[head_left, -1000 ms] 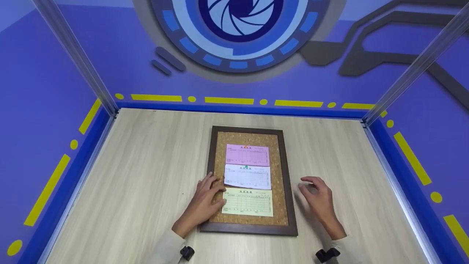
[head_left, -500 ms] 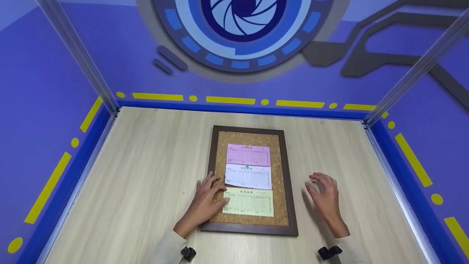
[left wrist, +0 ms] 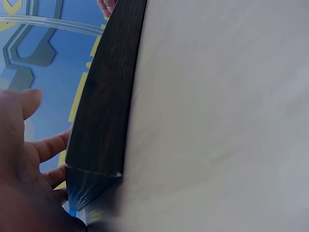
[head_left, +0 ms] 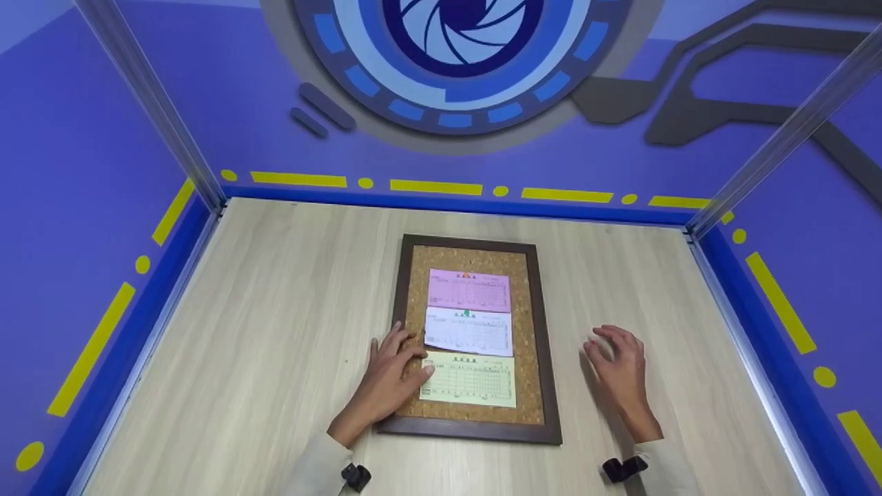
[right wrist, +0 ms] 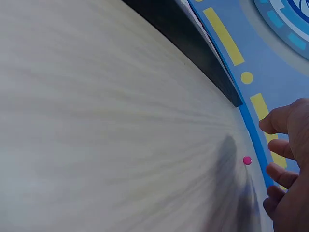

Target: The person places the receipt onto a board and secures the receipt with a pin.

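Tiny pink pushpin [right wrist: 247, 160] loose on the tabletop, right of the cork board [head_left: 529, 344], toward the right edge.

Right hand [head_left: 620, 372] hovering just beside it, fingers loosely curled, holding nothing; left hand [head_left: 389, 375] flat on the board's left frame, thumb touching the yellow slip [head_left: 468, 382]. Probably light, hard, apt to skid (sharp underneath); best pinched by the head.

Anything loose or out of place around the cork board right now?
One pink pushpin lies loose on the table, off the cork board, just ahead of the right hand. The three slips sit roughly straight.
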`<state>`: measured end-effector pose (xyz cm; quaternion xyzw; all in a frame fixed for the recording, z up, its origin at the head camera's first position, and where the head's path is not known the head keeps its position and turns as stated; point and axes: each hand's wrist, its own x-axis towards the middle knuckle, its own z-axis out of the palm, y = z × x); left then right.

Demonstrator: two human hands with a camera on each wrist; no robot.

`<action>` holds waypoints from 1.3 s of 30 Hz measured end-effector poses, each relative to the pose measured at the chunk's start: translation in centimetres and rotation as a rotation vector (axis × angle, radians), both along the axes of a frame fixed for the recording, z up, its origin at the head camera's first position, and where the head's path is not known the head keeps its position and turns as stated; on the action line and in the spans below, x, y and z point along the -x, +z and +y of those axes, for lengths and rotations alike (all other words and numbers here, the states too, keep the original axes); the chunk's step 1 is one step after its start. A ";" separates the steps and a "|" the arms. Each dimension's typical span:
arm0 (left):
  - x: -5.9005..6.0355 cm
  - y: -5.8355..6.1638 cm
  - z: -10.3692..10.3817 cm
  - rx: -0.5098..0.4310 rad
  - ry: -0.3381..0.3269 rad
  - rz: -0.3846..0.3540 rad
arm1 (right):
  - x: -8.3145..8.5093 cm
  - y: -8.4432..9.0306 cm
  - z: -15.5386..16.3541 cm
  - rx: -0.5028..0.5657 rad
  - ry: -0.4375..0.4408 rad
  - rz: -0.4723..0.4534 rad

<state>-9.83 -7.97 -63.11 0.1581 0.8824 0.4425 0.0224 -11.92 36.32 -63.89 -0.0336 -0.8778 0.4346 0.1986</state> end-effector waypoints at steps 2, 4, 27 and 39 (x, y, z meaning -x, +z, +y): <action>0.1 -0.1 -0.1 0.012 -0.009 0.001 | 0.0 -0.1 0.2 -0.011 -0.007 -0.018; 0.2 -0.2 -0.2 0.027 -0.025 0.006 | 0.0 -0.3 0.5 -0.019 -0.020 -0.041; -0.1 -1.1 -1.0 0.109 -0.122 0.111 | -0.3 -1.9 1.3 -0.042 -0.023 -0.053; -0.5 -1.4 -1.3 0.115 -0.125 0.101 | -0.2 -2.5 1.3 -0.045 -0.017 -0.045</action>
